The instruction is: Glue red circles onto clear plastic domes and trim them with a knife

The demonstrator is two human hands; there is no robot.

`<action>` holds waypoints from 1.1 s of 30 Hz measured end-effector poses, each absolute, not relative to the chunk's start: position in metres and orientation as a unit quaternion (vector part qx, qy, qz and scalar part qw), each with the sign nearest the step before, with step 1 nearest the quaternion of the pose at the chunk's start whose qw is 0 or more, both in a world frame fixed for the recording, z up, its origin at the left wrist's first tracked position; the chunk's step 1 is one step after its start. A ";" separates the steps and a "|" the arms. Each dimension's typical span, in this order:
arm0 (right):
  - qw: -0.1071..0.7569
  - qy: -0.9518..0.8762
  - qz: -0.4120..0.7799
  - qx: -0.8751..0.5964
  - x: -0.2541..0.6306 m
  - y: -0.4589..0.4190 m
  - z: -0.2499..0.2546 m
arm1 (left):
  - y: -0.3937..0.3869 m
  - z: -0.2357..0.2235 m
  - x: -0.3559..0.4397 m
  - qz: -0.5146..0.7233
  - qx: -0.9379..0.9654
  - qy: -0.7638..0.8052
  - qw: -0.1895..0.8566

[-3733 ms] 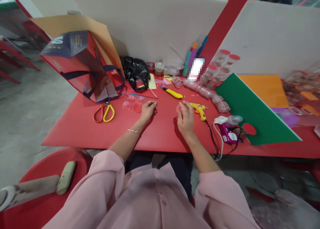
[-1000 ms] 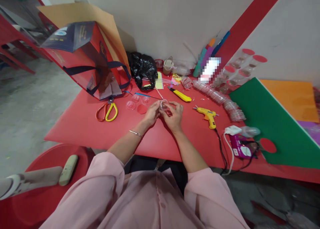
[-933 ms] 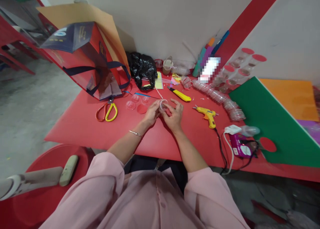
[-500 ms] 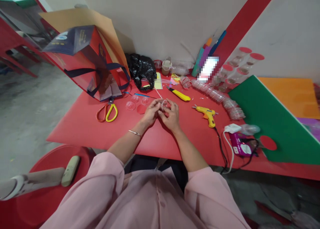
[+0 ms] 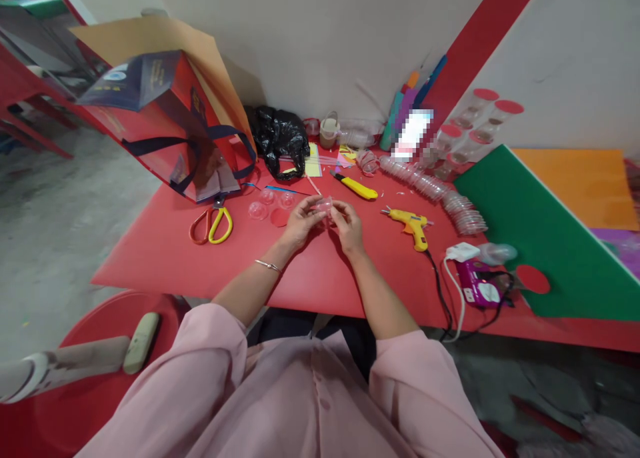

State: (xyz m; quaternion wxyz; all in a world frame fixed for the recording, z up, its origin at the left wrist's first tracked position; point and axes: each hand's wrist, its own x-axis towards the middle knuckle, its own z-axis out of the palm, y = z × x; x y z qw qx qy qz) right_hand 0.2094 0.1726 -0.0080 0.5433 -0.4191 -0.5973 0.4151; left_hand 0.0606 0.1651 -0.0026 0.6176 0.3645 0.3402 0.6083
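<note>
My left hand (image 5: 300,221) and my right hand (image 5: 349,226) meet above the red table (image 5: 160,258), fingers pinched together on a small clear plastic cup (image 5: 323,206) held between them. Just left of my left hand lie two or three clear plastic domes (image 5: 259,210) and a red paper disc (image 5: 278,217). A yellow glue gun (image 5: 411,222) lies to the right of my right hand, its cord running off the table's front edge.
Orange-and-yellow scissors (image 5: 211,225) lie at the left by a red gift bag (image 5: 165,121). A yellow box cutter (image 5: 354,185), a black plastic bag (image 5: 278,140), rows of clear cups (image 5: 435,191), red-lidded jars (image 5: 470,128), a green sheet (image 5: 540,238) and a purple power adapter (image 5: 477,290) crowd the back and right.
My hands came together from apart on the table and took up the clear cup; over the last second they turned it between the fingers. The glue gun lies where the right hand left it.
</note>
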 end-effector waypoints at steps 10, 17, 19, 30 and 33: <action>0.587 -0.494 0.478 -0.427 0.205 0.176 -0.012 | 0.165 0.001 0.062 0.630 0.367 0.357 0.584; 0.588 -0.442 0.541 -0.408 0.206 0.176 -0.014 | 0.162 0.002 0.067 0.594 0.365 0.363 0.619; 0.584 -0.439 0.548 -0.407 0.206 0.177 -0.014 | 0.162 0.004 0.068 0.598 0.364 0.361 0.615; 0.575 -0.429 0.548 -0.431 0.207 0.177 -0.010 | 0.162 0.006 0.068 0.605 0.355 0.368 0.610; 0.574 -0.434 0.536 -0.441 0.206 0.176 -0.007 | 0.162 0.006 0.068 0.606 0.349 0.367 0.613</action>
